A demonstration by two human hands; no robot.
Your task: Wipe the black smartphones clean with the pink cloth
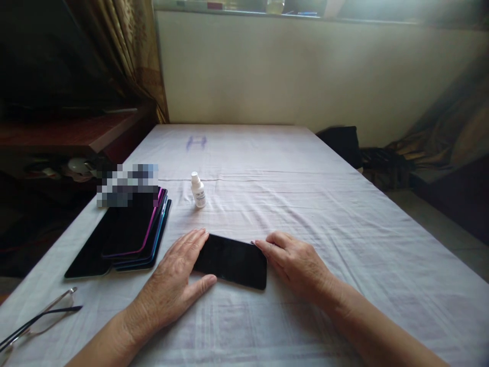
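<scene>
Head view: both open hands rest flat, left hand [176, 278] and right hand [296, 262] touching a black phone [233, 261] on the desk [344, 244].

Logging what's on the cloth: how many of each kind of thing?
Phones: at least 4, one between left hand and right hand, the rest in a stack
Bottle: 1
Glasses: 1
Total: at least 6

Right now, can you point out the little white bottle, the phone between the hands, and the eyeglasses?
small white bottle [198, 191]: head view, on the middle of its body.
black phone [233, 260]: head view, on the centre of its dark screen.
eyeglasses [42, 317]: head view, on the dark temple arm.
</scene>
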